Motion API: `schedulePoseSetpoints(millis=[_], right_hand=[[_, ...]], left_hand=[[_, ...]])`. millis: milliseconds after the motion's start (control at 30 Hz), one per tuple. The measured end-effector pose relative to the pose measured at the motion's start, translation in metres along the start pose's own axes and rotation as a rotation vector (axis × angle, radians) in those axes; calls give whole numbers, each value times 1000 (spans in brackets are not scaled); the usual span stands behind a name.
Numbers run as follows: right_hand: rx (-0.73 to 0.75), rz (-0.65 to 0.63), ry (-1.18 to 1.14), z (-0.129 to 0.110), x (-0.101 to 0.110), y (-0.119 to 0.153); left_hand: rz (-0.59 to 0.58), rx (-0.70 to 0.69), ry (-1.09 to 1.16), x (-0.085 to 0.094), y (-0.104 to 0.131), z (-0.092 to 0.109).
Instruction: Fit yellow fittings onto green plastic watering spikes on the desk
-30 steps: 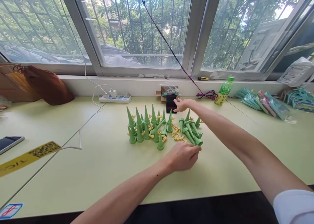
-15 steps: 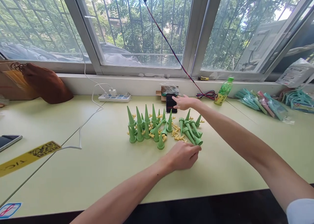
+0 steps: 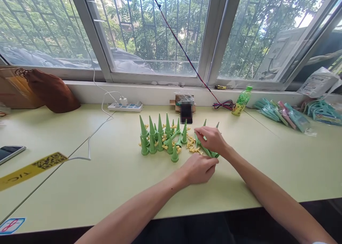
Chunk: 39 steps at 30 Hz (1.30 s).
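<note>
My left hand rests on the table at the near side of the green cones, its fingers curled closed. Whatever is inside them is hidden. My right hand hovers over a pile of lying green cones, partly covering them; its fingers stretch leftward, with nothing visible between them. Green plastic cone spikes stand upright in a group to the left, several with small yellow valve pieces. Loose yellow valve pieces lie between that group and the pile. A dark phone leans upright behind the cones.
A small cardboard box sits behind the phone. At the back are a power strip, a green-labelled bottle and bagged hangers. On the left lie a brown pouch, a second phone and a yellow tag.
My right hand has drawn back from the phone toward me and now hovers over the pile of cones. My left hand stays in nearly the same place.
</note>
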State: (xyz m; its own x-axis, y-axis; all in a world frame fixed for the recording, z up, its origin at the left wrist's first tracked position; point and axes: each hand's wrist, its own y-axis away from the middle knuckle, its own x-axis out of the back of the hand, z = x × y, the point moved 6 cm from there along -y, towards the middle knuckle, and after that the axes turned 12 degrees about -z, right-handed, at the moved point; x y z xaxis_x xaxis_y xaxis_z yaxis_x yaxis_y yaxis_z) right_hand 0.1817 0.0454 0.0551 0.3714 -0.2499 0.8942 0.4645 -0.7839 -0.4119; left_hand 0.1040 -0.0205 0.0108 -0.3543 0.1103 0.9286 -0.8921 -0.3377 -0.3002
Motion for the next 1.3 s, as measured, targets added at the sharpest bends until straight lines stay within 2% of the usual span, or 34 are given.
schedulePoseSetpoints(millis=[100, 200, 400, 700, 1000, 1300], right_hand=[[-61, -5, -34, 16, -10, 9], [-109, 12, -57, 23, -10, 11], [-56, -101, -111, 17, -20, 5], [-184, -146, -86, 25, -19, 4], [-219, -275, 11, 25, -27, 4], [-136, -370, 122, 17, -36, 5]], left_hand=[[1, -3, -11, -1, 0, 0], [10, -6, -10, -1, -1, 0], [-1, 7, 2, -1, -1, -2], [29, -6, 23, 1, -1, -4], [41, 6, 27, 0, -1, -7], [22, 2, 8, 1, -2, -5]])
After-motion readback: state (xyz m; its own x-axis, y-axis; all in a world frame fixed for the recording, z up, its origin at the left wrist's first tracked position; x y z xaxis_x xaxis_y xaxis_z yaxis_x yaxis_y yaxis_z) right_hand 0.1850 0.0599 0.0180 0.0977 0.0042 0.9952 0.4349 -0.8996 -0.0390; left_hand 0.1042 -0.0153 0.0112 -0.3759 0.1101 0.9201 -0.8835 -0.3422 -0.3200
